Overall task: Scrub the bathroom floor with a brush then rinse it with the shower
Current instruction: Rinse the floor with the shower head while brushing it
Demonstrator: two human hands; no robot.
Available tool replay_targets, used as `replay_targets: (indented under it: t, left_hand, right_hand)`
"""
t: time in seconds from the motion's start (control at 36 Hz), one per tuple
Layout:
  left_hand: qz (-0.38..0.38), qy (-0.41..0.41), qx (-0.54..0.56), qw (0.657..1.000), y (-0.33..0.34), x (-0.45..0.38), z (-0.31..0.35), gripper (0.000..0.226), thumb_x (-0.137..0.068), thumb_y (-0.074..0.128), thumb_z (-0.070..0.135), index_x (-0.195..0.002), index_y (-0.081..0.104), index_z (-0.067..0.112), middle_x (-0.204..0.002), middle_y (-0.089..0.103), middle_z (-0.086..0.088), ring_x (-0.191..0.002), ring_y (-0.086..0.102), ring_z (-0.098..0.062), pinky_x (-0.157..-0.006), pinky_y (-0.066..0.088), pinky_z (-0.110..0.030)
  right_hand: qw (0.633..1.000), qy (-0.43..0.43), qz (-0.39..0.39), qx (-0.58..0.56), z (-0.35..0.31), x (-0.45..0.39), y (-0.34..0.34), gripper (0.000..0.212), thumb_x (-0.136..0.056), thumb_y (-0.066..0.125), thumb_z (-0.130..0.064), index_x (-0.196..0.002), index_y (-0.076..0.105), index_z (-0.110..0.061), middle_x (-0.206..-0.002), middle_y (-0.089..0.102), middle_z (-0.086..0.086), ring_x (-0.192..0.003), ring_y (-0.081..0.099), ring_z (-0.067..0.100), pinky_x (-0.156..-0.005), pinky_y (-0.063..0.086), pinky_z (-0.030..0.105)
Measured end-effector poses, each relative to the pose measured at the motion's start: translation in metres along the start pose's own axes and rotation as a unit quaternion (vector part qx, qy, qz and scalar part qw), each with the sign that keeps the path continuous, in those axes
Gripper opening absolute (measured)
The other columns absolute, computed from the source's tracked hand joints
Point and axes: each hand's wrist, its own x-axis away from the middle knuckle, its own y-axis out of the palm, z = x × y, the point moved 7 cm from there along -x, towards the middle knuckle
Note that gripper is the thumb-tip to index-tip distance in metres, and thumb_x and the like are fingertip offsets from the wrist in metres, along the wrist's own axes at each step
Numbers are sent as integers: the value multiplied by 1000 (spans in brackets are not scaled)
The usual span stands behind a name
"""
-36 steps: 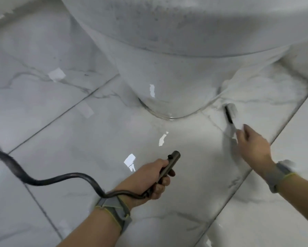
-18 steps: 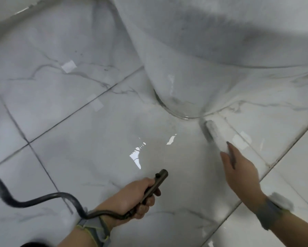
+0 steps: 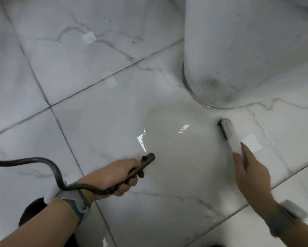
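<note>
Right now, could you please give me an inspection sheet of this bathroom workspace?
Surface: marble-look floor tiles, wet and glossy, with a water patch by the pedestal.
Job's things: shower sprayer aimed at the patch; brush with its head on the floor.
Clutter: nothing seen.
Hands: left hand grips the sprayer; right hand holds the brush handle.
Cables: dark hose curves across the left wrist.
Surroundings: white ceramic pedestal, smudged near its base.
</note>
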Motion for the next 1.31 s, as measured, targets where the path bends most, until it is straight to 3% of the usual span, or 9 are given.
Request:
replay_targets:
  t: [0.11,0.22,0.28,0.39,0.5,0.64,0.92,1.11,1.31]
  left_hand:
    - [-26,-5,-25,999,8,1,-21,40,-105,38,40,-106,62,9,-64,45,0,-46,29,-14,-43,21,-22]
    - [-74,11,-21,997,57,-5,-36,39,-105,38,39,-108,63,9,-65,48,-1,-45,33,-15,-43,24,-26]
    - [-97,26,-3,995,85,-11,-35,37,-106,38,38,-107,62,10,-64,49,0,-44,34,-15,-41,24,-25]
    - [-119,59,27,991,133,-30,-24,36,-107,37,40,-104,60,13,-62,50,1,-42,35,-14,-39,25,-23]
    - [-112,104,44,987,154,-45,0,35,-107,38,40,-105,58,12,-63,50,1,-40,36,-13,-41,25,-26]
    - [-76,130,40,988,149,-53,15,32,-107,39,41,-103,56,14,-62,51,3,-42,36,-13,-42,27,-28]
    - [-10,152,59,987,102,-46,-16,31,-109,38,36,-104,56,12,-62,49,1,-40,36,-14,-40,25,-24]
    - [48,164,66,983,53,-33,-29,34,-110,37,34,-105,58,7,-62,49,-2,-39,34,-15,-40,23,-26]
    - [69,155,53,984,14,-19,-39,42,-110,36,34,-110,55,-3,-65,48,-4,-41,33,-17,-42,23,-30]
  right_hand:
    - [996,-52,-72,-6,-28,25,42,57,-102,40,-50,-155,35,-30,-76,62,0,-77,63,31,-72,47,37]
    - [966,-158,-192,-71,-109,27,82,48,-101,55,-43,-147,50,-32,-107,71,-14,-92,64,5,-80,44,6]
    - [965,-154,-168,-126,-128,16,72,44,-99,60,-40,-142,57,-29,-114,67,-22,-100,62,-4,-84,36,-3]
    - [970,-109,-106,-191,-122,-2,32,35,-98,61,-39,-130,65,-28,-110,71,-12,-101,61,-1,-95,48,19]
    - [972,-96,-70,-201,-100,-11,-1,17,-100,59,-36,-110,71,-30,-68,60,-1,-59,49,2,-57,40,12]
    - [978,-59,-51,-193,-70,-16,-14,41,-100,55,-45,-133,63,-23,-81,53,-15,-68,48,3,-69,38,18]
    - [975,-39,-64,-208,-68,-18,8,42,-99,56,-47,-131,64,-22,-80,57,-13,-70,50,5,-74,42,25]
    - [978,-14,-86,-189,-73,-10,25,51,-96,59,-51,-138,60,-22,-117,68,1,-108,62,22,-93,46,35]
    - [985,-12,-114,-131,-73,-9,37,56,-93,60,-54,-138,58,-21,-125,66,-1,-113,62,22,-94,48,39]
